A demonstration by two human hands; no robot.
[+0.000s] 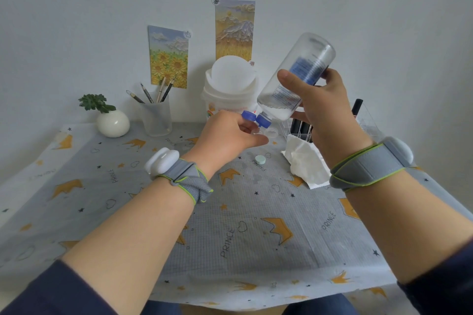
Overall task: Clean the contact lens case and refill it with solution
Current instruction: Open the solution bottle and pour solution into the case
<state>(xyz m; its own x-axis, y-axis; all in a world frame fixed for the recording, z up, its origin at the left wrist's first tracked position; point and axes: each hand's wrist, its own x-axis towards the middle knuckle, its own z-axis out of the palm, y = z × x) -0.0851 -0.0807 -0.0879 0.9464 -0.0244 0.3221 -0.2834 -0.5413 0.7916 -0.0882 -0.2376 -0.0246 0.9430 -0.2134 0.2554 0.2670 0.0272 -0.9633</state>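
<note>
Lens case [270,133]: a small clear plastic piece with shallow round wells, held just above the table [243,225] near its far edge, right of the middle. Only one open well shows plainly; the rest is hidden behind the fingers.
Left hand [225,133]: fingers and thumb pinch the case from its left side and hold it level under the bottle's tip.
Right hand [325,110]: wrapped round the middle of the bottle [297,77], tipping it neck-down, its blue nozzle right over the case and its flip cap [249,116] hanging open.
Bottle contents: a little liquid pooled at the neck, the rest of it looks empty.
How the case should handle: very light and stiff, likely slick once wet, and easy to tip. Hold it by the rim or the bridge between the wells, never over an opening, and keep it flat so nothing spills.
How the bottle should handle: light, with soft walls. A gentle squeeze at the waist should do, a hard one could flood the wells.
Step, by my guess: filling or rinsing a well.
Green lid [260,159]: flat on the table below the hands, probably belonging to the case.
Tissue [304,161]: crumpled beside the lid, toward the right edge.
</note>
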